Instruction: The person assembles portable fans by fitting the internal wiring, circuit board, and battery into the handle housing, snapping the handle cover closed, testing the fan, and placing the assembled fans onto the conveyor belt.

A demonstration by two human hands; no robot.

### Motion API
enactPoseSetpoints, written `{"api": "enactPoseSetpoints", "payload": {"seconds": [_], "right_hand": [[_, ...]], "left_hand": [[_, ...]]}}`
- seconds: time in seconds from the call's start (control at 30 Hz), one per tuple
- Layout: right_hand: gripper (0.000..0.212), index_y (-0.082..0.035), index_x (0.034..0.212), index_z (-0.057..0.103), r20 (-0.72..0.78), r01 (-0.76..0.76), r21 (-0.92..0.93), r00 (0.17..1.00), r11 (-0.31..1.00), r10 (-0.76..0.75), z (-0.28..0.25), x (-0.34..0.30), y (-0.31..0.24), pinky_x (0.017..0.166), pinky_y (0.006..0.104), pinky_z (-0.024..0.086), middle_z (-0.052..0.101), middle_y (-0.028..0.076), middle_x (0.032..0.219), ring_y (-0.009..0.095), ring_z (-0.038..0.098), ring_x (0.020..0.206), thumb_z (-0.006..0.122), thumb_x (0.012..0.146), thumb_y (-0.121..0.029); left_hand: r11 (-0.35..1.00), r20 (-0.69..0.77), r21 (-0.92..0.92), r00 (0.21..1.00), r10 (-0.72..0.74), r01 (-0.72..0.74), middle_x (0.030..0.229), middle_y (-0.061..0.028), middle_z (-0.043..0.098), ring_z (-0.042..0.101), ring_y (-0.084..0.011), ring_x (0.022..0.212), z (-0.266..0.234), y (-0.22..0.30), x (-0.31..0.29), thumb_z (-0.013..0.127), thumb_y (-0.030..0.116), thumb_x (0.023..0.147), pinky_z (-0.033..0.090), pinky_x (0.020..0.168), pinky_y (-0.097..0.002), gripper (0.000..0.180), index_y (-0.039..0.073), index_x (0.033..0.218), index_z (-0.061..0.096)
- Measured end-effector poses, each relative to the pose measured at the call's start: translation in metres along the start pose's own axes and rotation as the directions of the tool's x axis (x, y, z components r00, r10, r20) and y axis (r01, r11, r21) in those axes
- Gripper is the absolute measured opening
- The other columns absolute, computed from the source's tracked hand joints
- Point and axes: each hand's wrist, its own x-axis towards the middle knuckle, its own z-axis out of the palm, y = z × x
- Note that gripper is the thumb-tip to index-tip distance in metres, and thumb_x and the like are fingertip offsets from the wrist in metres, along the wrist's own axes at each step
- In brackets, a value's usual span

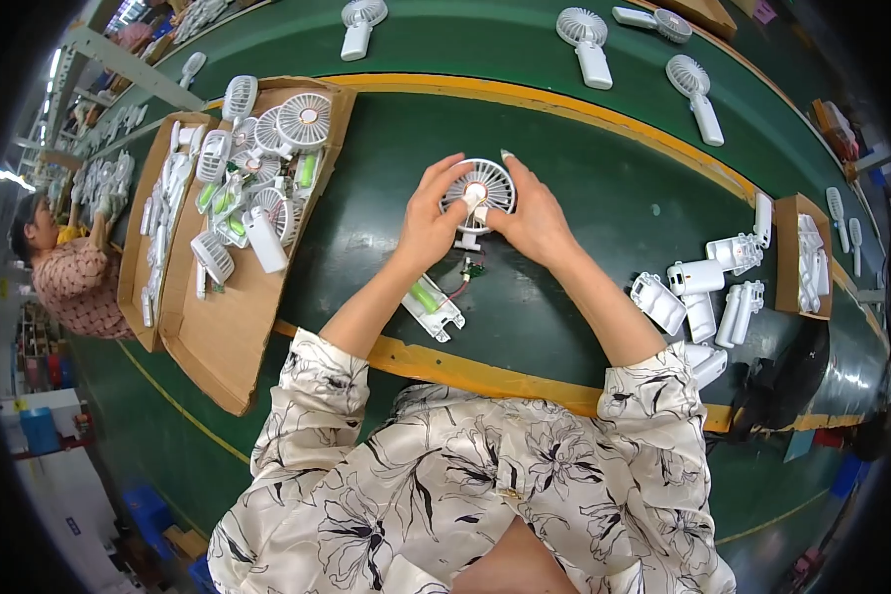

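Observation:
A white round fan head (480, 176) is held between my two hands over the green bench. My left hand (432, 213) grips its left rim, and my right hand (535, 220) closes on its right rim, with both thumbs near the hub. Below it, thin wires and a small green circuit board (474, 268) hang down toward an open white handle shell (434, 312). That half shell lies tilted on the bench with a green battery cell (423, 296) inside it.
At left a cardboard tray (223, 361) holds several fan heads and handle parts. Several white handle shells (696, 277) lie at right, near a small cardboard box (788, 252). Whole handheld fans (586, 48) rest on the belt beyond the yellow edge. Another person (74, 262) works at far left.

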Motion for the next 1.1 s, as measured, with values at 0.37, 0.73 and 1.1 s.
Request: {"api": "enactPoseSetpoints", "payload": {"seconds": [0.37,0.73,1.1], "right_hand": [[0.082,-0.001,0.129,0.035,-0.083,-0.109,0.095,0.990,0.990,0.117,-0.021,-0.019,0.015,0.086,0.0346,0.042,0.048,0.017,0.109,0.030,0.052,0.100,0.071,0.058,-0.022],[0.078,0.006,0.128,0.031,-0.184,0.048,0.704,0.976,0.709,0.116,-0.034,-0.031,0.013,0.086,0.0266,0.042,0.053,0.012,0.111,0.015,0.054,0.098,0.070,0.062,-0.007],[0.058,-0.001,0.119,0.041,-0.285,0.159,0.866,0.936,0.474,0.207,-0.091,-0.077,-0.006,0.087,0.0269,0.043,0.053,0.005,0.109,0.013,0.052,0.100,0.069,0.068,-0.004]], "left_hand": [[0.992,0.157,-0.043,0.981,-0.114,0.122,0.120,-0.0122,0.046,0.045,-0.0245,0.113,-0.014,0.038,-0.013,0.058,0.004,0.067,0.035,0.095,-0.0336,0.056,0.003,0.121,0.043],[0.841,0.514,0.512,0.847,-0.135,-0.177,0.088,-0.0111,0.050,0.051,-0.0301,0.088,-0.032,0.064,-0.067,0.067,0.011,0.056,0.042,0.076,-0.0393,0.044,0.001,0.097,0.054],[0.236,0.881,-0.312,0.374,-0.291,0.920,0.092,-0.0183,0.058,0.061,-0.0307,0.084,0.039,0.060,-0.051,0.064,0.018,0.073,0.052,0.071,-0.0399,0.051,-0.001,0.115,0.042]]}}
